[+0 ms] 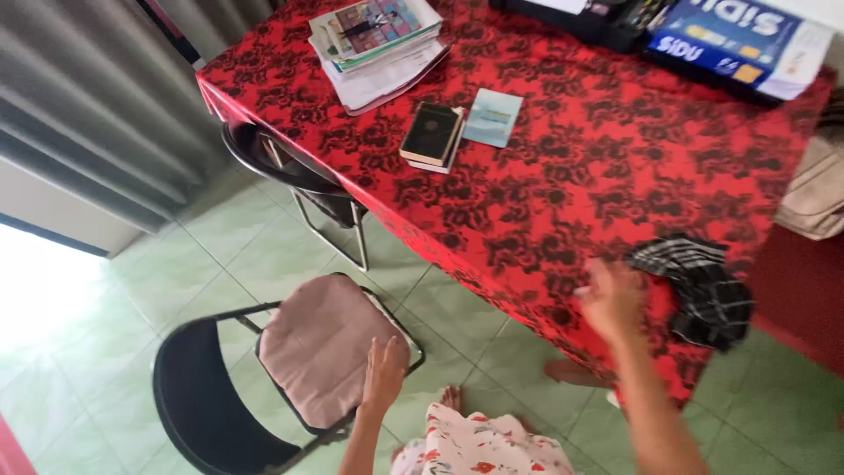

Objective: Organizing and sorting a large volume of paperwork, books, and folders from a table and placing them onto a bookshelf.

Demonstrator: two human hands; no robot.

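Observation:
My left hand (384,373) rests flat, fingers apart, on the right edge of a folding chair's pinkish-brown seat cushion (316,343). My right hand (611,297) is blurred, open, raised over the near edge of the red and black floral tablecloth (571,149), just left of a black and white checked cloth (703,286) lying crumpled at the table edge. Neither hand holds anything.
A second black chair (290,171) is pushed under the table. On the table lie a dark book (431,132), a pale blue booklet (493,116), a stack of papers (380,44) and a blue box (734,40). Green floor tiles (264,255), grey curtain (88,105) at left.

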